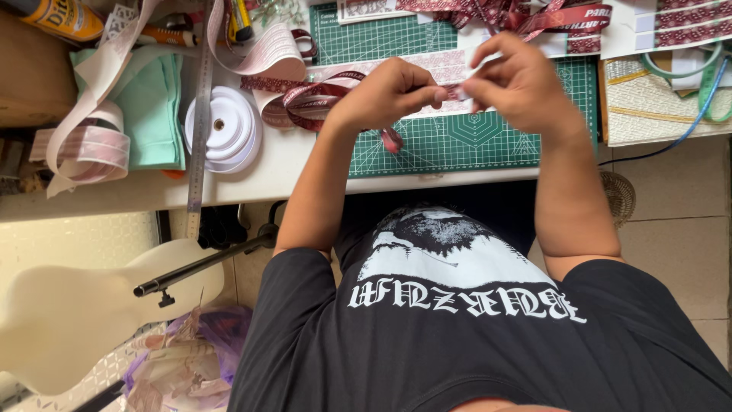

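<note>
**Both Hands Pinching Maroon Ribbon Over Cutting Mat**

Nearest, at 6 o'clock: black printed shirt (473,328). At 8 o'clock, cream guitar-shaped board (69,313) beside a purple bag of scraps (191,358).

Above centre: left hand (393,91) and right hand (522,84) nearly touching, fingertips pressed together on a short piece of maroon ribbon (454,92). Ribbon tail (392,139) hanging below the left wrist, just over the green cutting mat (473,137).

At 10 o'clock: white ribbon spool (223,126), metal ruler (200,114), mint fabric (156,107), pink patterned tape (88,145).

Farthest, at 12 o'clock: heap of maroon ribbon loops (526,15). At 2 o'clock: cream woven mat (656,107).
</note>
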